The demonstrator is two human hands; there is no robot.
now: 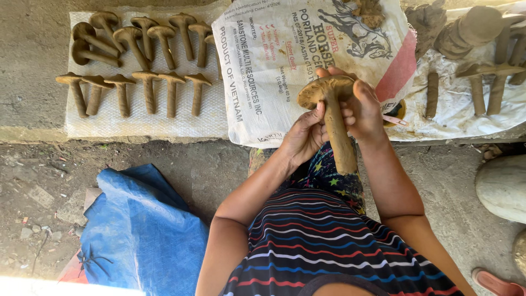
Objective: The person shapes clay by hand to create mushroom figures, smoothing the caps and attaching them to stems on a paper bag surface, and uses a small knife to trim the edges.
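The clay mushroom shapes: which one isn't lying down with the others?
The clay mushroom shape held up in both hands, left hand and right hand. The others lie in rows on the white mat.

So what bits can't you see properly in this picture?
Head view:
- Clay piece: the side facing the right hand is covered by its fingers; the left hand hides part of the stem.
- Small bowl: mostly hidden behind the right hand.
- Clay lumps at top right: cut off by the top edge.
- Sandal: cut off by the bottom edge.
- Pale round thing: cut off by the right edge, so unclear what it is.
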